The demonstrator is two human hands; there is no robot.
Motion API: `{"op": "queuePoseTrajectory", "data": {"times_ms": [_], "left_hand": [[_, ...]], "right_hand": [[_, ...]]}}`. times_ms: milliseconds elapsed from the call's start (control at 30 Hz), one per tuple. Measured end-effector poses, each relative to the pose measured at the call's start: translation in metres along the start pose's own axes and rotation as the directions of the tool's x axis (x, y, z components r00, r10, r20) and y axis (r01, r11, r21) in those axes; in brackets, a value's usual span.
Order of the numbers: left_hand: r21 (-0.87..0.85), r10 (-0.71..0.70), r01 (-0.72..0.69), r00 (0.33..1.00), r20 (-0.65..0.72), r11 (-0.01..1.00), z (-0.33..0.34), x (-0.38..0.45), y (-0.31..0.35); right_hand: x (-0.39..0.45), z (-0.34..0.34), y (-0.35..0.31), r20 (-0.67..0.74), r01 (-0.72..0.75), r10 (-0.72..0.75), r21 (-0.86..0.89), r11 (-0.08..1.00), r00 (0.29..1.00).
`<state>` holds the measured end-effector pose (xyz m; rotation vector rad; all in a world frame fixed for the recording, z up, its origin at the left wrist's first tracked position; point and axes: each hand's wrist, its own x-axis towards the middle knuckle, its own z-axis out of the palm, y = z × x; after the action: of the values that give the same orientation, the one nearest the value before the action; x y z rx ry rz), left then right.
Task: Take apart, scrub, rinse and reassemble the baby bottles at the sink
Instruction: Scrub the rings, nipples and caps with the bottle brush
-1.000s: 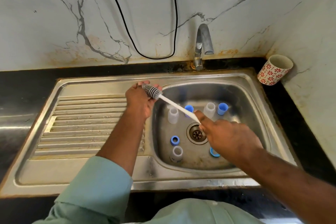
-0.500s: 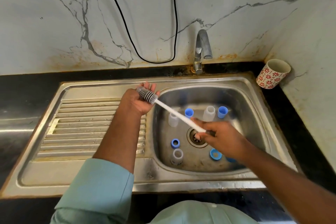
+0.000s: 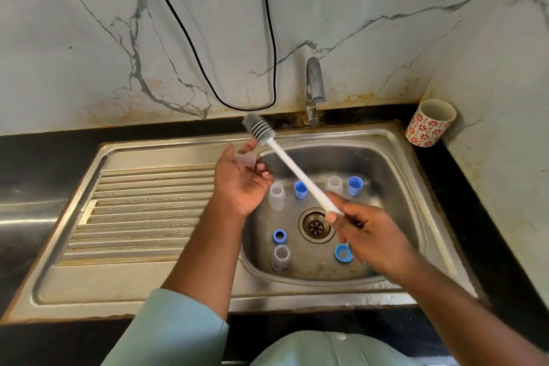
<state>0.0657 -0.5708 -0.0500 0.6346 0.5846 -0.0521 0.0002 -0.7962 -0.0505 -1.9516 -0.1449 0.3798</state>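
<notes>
Head view: sink point(image 3: 190, 249) fills the frame, and its drain point(image 3: 315, 226) is the landmark for everything below.
Left hand: left hand point(image 3: 241, 179) is up behind-left of the drain at the basin's rim, palm now turned up toward the camera, where a second ago only its back showed.
Left fingers: thumb and curled fingers pinch a clear nipple point(image 3: 246, 159), which was hidden by the hand before.
Right hand: right hand point(image 3: 366, 233) sits just right of the drain, fingers curled round the white handle end of the bottle brush point(image 3: 292, 171).
Brush change: the brush has pulled out and swung up; its grey ribbed head point(image 3: 259, 128) now stands clear above the left hand, far behind-left of the drain, no longer buried at the fingers.
Behind the drain: clear bottle point(image 3: 277, 197), blue cap point(image 3: 300, 189), second clear bottle point(image 3: 334, 184) and second blue cap point(image 3: 354, 185), all standing where they were.
Front-left of the drain: blue ring point(image 3: 279, 236), then a third clear bottle point(image 3: 282, 257) nearer the camera, both unmoved.
Front-right of the drain: another blue ring point(image 3: 343, 253), touching the edge of the right hand in view.
Far behind-right of the drain: flowered cup point(image 3: 430, 122) on the black counter.
Straight behind the drain: tap point(image 3: 315, 89), no water visible.
</notes>
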Motion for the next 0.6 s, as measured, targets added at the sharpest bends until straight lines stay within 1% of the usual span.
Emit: {"op": "queuePoseTrajectory", "data": {"times_ms": [33, 100, 200, 267, 400, 500, 533, 600], "left_hand": [[-0.023, 0.005, -0.005, 1.0, -0.006, 1.0, 0.004, -0.005, -0.004], [-0.106, 0.018, -0.02, 1.0, -0.019, 0.994, 0.007, -0.008, -0.009], [-0.195, 0.124, -0.131, 0.991, -0.043, 0.972, 0.007, -0.006, -0.016], [-0.206, 0.177, -0.188, 0.982, -0.068, 0.96, 0.006, -0.006, -0.03], [-0.162, 0.188, -0.212, 0.97, -0.152, 0.964, 0.01, -0.009, -0.054], [-0.135, 0.293, -0.33, 0.926, -0.238, 0.934, 0.014, 0.0, -0.05], [-0.097, 0.333, -0.362, 0.914, -0.23, 0.927, 0.016, 0.002, -0.05], [0.004, 0.398, -0.403, 0.901, -0.174, 0.915, 0.02, 0.003, -0.053]], "right_hand": [[-0.002, -0.002, 0.003, 0.021, 0.016, -0.015, -0.079, 0.997, 1.0], [-0.005, -0.001, 0.009, 0.038, 0.018, -0.012, -0.164, 0.986, 0.999], [-0.013, -0.005, 0.014, 0.047, 0.026, -0.018, -0.164, 0.986, 0.999], [-0.012, -0.009, 0.018, 0.059, 0.012, -0.001, -0.176, 0.984, 0.998], [-0.005, -0.015, 0.018, 0.082, -0.053, 0.066, -0.154, 0.987, 0.994], [-0.012, -0.023, 0.012, 0.167, -0.112, 0.121, -0.058, 0.992, 0.979], [-0.01, -0.025, 0.009, 0.174, -0.124, 0.128, -0.032, 0.992, 0.977], [-0.002, -0.03, 0.002, 0.156, -0.122, 0.127, -0.042, 0.992, 0.98]]}}
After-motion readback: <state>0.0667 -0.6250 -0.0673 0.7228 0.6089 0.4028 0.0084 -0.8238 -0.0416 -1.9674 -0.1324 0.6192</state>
